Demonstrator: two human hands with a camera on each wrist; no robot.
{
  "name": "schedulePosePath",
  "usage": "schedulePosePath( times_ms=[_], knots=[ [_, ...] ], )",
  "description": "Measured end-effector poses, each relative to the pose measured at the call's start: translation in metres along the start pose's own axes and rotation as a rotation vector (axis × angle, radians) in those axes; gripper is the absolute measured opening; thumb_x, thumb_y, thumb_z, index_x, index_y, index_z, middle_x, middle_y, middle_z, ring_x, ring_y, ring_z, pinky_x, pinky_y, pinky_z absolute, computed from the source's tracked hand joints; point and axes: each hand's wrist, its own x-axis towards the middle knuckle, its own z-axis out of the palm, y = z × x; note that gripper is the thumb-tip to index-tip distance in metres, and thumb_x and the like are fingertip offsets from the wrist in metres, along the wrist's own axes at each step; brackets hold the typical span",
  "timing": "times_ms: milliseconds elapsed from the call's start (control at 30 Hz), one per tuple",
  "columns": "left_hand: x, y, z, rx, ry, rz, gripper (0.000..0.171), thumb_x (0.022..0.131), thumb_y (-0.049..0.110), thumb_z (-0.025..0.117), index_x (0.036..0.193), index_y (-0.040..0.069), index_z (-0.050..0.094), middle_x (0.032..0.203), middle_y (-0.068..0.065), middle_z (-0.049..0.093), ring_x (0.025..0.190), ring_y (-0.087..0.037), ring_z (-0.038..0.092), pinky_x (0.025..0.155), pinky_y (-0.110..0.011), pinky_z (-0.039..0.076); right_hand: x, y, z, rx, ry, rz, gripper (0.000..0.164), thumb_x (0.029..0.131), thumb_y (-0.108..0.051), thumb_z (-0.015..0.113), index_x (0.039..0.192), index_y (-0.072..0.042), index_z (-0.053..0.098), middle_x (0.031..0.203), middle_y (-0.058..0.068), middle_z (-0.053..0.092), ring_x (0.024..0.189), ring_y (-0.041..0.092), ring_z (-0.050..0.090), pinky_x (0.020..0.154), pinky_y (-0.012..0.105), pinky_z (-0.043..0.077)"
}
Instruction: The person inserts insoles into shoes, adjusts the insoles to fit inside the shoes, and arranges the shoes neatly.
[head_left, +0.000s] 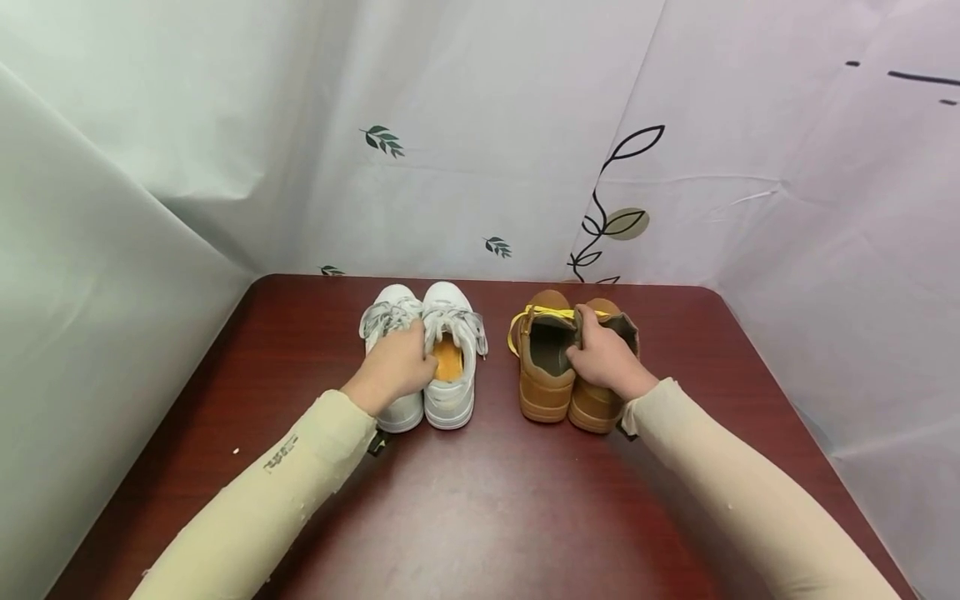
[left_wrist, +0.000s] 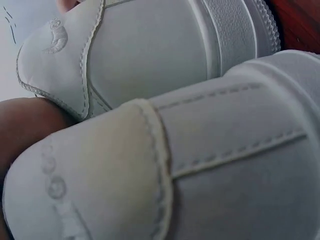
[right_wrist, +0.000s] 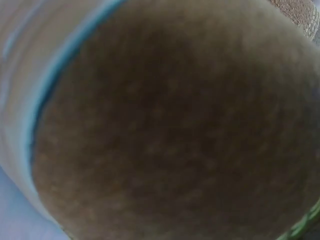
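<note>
A pair of white sneakers (head_left: 450,404) stands side by side on the table, toes pointing to the back wall. My left hand (head_left: 393,360) grips the pair where their inner sides meet, the thumb at the opening of the right sneaker with its orange insole. White heels (left_wrist: 125,155) fill the left wrist view. To the right stands a pair of brown shoes (head_left: 545,396) with yellow laces. With my right hand (head_left: 606,357) I hold their adjoining sides, thumb at the left shoe's opening. A blurred brown heel (right_wrist: 175,125) covers most of the right wrist view.
The dark red table (head_left: 480,508) has rounded back corners. White curtain-like sheeting (head_left: 480,167) with leaf prints rises behind it and along both sides. A tiny white speck (head_left: 236,451) lies on the table at the left.
</note>
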Motion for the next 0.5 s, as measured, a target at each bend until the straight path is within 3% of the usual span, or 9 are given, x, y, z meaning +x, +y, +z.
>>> schedulePosePath(
  times_ms=[133, 367, 500],
  knots=[
    [0.0, 0.005, 0.002, -0.008, 0.011, 0.01, 0.045, 0.088, 0.018, 0.056, 0.124, -0.008, 0.05, 0.096, -0.025, 0.071, 0.083, -0.038, 0.067, 0.075, -0.055, 0.058, -0.001, -0.006, 0.004, -0.003, 0.017, -0.019, 0.077, 0.096, -0.019, 0.051, 0.159, -0.004, 0.009, 0.067, 0.011, 0.064, 0.056, 0.023, 0.061, 0.058, 0.04, 0.047],
    [0.001, 0.014, 0.007, -0.028, 0.026, 0.032, 0.036, 0.086, 0.019, 0.059, 0.115, -0.003, 0.054, 0.091, -0.022, 0.071, 0.081, -0.037, 0.067, 0.074, -0.055, 0.058, -0.001, -0.016, 0.012, 0.014, 0.02, -0.024, 0.077, 0.095, -0.018, 0.051, 0.16, -0.006, 0.01, 0.054, 0.004, 0.053, 0.04, 0.019, 0.047, 0.043, 0.033, 0.038],
    [0.003, 0.021, 0.011, -0.033, 0.031, 0.028, 0.038, 0.087, 0.02, 0.059, 0.116, -0.004, 0.054, 0.093, -0.023, 0.072, 0.085, -0.04, 0.069, 0.076, -0.057, 0.058, 0.0, -0.022, 0.018, 0.016, 0.023, -0.037, 0.077, 0.095, -0.018, 0.051, 0.159, -0.006, 0.011, 0.053, 0.002, 0.052, 0.04, 0.018, 0.047, 0.043, 0.033, 0.038]
  ],
)
